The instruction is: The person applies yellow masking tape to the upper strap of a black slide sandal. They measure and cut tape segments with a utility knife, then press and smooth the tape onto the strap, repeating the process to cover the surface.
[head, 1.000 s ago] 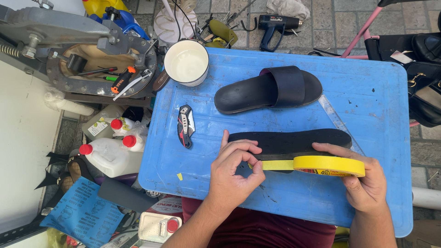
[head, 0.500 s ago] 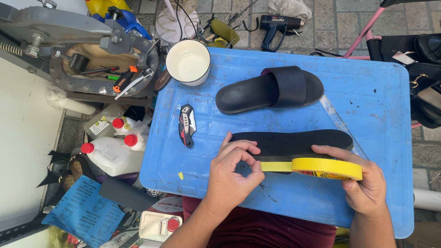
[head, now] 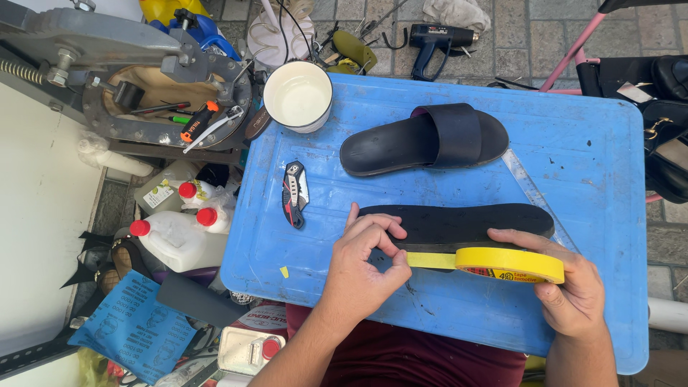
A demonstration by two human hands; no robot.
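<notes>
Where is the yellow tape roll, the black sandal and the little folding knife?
yellow tape roll (head: 510, 264), head view, its outer rim.
black sandal (head: 424, 138), head view, its strap.
folding knife (head: 294, 193), head view, its handle.

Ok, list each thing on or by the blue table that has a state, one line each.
Yellow tape roll: partly unrolled, strip pulled out to the left, held by right hand.
Left hand: pinching the strip's free end against the sole.
Black sole: flat on the blue table, tape along its near edge.
Black slide sandal: upright, untouched.
Folding utility knife: folded shut.
White cup: upright, open.
</notes>
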